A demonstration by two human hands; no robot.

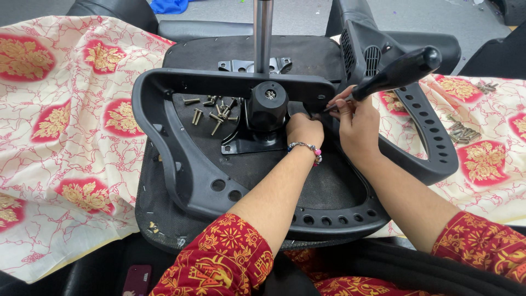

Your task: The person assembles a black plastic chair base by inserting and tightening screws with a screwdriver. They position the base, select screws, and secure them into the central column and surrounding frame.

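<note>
left of hub: the black hub [267, 105] has open seat base beside it, but loose bolts [211, 112] lie scattered there.
right of hub: both hands [304, 129] [359, 123] and the screwdriver [397, 74] crowd the gap.
behind hub: the metal post [263, 33] blocks passage.
around hub: the plastic frame [181, 164] rings it; the way in is from above.

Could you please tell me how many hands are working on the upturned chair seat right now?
2. The left hand rests by the black centre mechanism; the right hand holds a black-handled screwdriver beside it. No other hands show.
</note>
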